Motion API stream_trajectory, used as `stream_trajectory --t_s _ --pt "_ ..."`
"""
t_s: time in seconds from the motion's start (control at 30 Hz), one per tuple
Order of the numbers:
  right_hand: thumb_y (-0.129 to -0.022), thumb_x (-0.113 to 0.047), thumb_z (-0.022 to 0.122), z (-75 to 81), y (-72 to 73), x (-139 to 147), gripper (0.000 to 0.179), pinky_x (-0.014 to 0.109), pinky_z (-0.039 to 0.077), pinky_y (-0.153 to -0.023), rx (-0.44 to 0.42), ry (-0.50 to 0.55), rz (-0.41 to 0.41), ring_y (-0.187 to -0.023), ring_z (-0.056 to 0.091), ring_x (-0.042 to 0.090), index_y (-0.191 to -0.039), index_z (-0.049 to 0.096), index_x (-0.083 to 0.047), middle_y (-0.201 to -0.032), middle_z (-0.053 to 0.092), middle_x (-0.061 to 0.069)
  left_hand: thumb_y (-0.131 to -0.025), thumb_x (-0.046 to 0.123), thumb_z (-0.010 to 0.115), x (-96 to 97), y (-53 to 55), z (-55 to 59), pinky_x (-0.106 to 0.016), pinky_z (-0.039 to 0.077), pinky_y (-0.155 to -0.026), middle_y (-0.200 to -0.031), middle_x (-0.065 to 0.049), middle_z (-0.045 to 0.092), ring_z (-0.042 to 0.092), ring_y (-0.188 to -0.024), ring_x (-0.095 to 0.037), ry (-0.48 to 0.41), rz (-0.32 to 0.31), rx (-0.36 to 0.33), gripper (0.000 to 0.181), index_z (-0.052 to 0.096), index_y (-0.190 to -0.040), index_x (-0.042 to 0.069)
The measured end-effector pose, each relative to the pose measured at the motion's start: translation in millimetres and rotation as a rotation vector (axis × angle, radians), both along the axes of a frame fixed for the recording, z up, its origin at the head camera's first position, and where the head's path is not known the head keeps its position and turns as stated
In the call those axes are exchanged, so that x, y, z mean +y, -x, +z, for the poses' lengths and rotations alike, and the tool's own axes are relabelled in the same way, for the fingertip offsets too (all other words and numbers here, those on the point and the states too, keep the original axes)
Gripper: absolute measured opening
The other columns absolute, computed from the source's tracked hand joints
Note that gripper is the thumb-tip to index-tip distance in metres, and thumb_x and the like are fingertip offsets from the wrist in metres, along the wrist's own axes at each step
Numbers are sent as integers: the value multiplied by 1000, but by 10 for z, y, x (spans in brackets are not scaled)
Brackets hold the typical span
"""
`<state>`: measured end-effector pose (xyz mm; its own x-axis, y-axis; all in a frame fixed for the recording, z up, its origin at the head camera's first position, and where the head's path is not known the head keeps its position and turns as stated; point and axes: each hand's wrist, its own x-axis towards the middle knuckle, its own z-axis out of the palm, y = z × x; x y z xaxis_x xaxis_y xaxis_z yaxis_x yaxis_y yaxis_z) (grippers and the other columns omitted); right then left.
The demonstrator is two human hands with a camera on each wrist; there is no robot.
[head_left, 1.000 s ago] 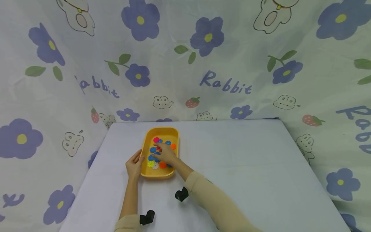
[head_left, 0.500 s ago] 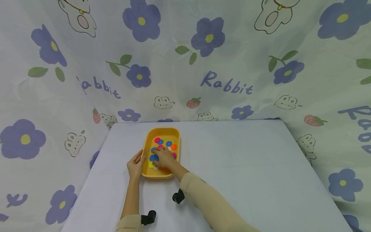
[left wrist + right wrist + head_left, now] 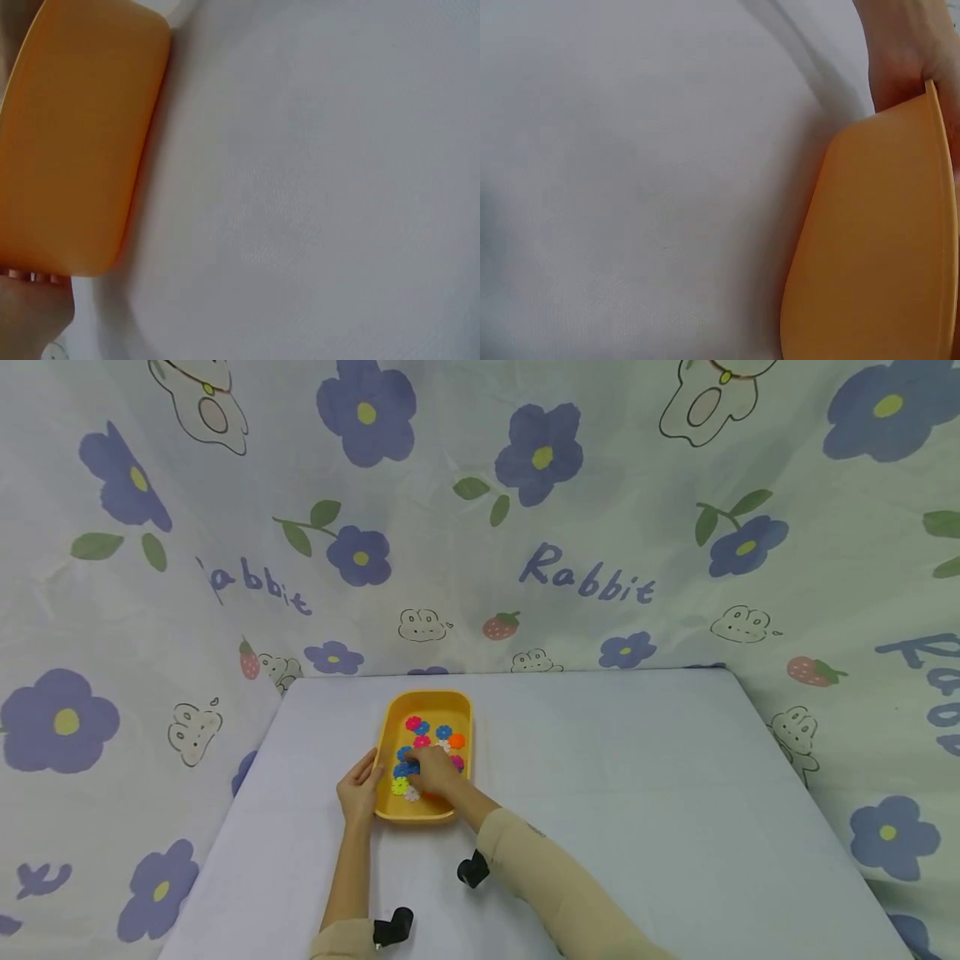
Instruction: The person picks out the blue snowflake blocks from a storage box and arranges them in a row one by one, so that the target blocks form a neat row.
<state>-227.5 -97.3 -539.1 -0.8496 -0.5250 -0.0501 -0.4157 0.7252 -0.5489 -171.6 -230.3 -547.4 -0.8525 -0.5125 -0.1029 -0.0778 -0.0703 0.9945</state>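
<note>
Steadying the yellow tray (image 3: 435, 706) on the white table (image 3: 637, 760), the left hand (image 3: 359, 789) grips its left rim. The right hand (image 3: 438, 771) is among the flower-shaped pieces (image 3: 402, 771), thumb and forefinger bent and apart; any pinch cannot be confirmed. All visible pieces lie inside the tray; handling appears unfinished.
</note>
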Motion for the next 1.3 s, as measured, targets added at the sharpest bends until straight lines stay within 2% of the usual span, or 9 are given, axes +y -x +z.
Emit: stream_trajectory --t_s 0.07,0.13,0.3,0.53,0.8,0.97,1.13,1.3 --pt "-82 -14 72 3 16 15 43 28 46 -97 -41 86 -44 -111 58 20 -124 62 -8 -117 65 5 -87 2 64 24 0 -5 -9 50 -73 -123 -26 53 60 -83 8 -11 1 -6 39 57 -125 -4" --pt "-82 -14 73 3 18 25 47 31 48 -96 -64 118 -82 -112 57 23 -126 60 -6 -121 61 10 -87 2 63 45 -2 -4 -9 50 -76 -124 -24 53 59 -85 10 -13 -1 -11 39 57 -126 -4" --pt "-82 -20 74 26 -1 19 52 39 47 -98 -42 70 -135 -116 53 29 -130 57 -8 -129 51 17 -88 2 62 70 2 -1 -10 49 -79 -127 -22 53 59 -91 8 -17 -4 -14 38 57 -126 -3" --pt "-83 -25 72 -1 29 -42 46 37 48 -95 12 -22 -137 -110 56 25 -126 61 -12 -123 59 8 -87 2 63 64 12 -11 -9 50 -78 -126 -23 54 60 -90 8 -16 -10 -11 38 58 -125 -4" --pt "-85 -29 70 -24 44 -74 29 31 50 -86 1 -76 -165 -93 54 19 -110 71 -14 -104 61 4 -87 2 64 51 -2 -21 -10 50 -78 -126 -22 55 59 -92 6 -13 0 -11 38 59 -124 -3" --pt "-84 -28 71 -19 44 -78 24 31 48 -88 -31 -38 -180 -96 51 19 -104 72 -14 -109 59 3 -88 4 62 35 2 -21 -10 49 -80 -127 -21 54 58 -94 7 14 -18 -25 38 58 -126 -2" --pt "-81 -21 74 -6 32 -90 31 32 48 -84 -37 46 -125 -94 52 19 -110 69 -11 -108 63 3 -88 3 62 37 1 -12 -10 50 -79 -126 -22 55 59 -93 5 -2 -18 -13 38 58 -125 -2" --pt "-81 -25 74 -11 2 -127 37 33 46 -88 -51 27 -113 -97 54 19 -114 68 -9 -105 65 3 -88 1 62 50 -12 -10 -9 49 -78 -125 -24 55 61 -94 3 -10 -17 -1 37 58 -125 -4"
